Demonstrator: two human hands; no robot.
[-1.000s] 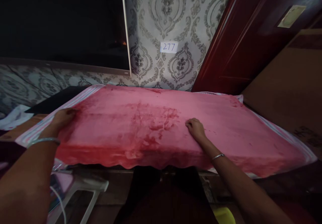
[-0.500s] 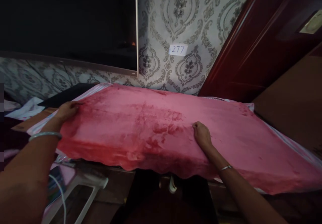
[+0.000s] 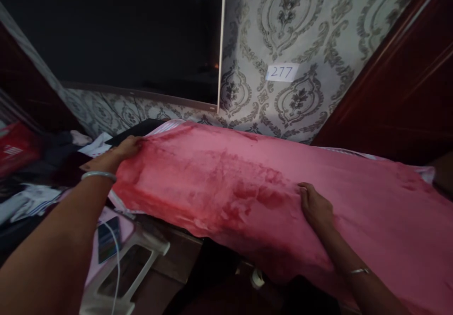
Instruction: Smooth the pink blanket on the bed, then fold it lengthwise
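Behind the cloth (image 3: 255, 159), the wall (image 3: 329, 18) bears a label (image 3: 282, 72). The television (image 3: 123, 37) is behind the cloth's left part; clothes (image 3: 30, 202) lie left of the cloth. Before its left end is a stool (image 3: 152, 240), with a phone (image 3: 105, 250) on it. The right hand (image 3: 317, 207) is on the cloth's middle.

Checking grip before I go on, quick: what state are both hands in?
Left hand: closed, apparently pinching the red-blotched pink cloth near its left end.
Right hand: closed, fingertips apparently pinching the cloth.
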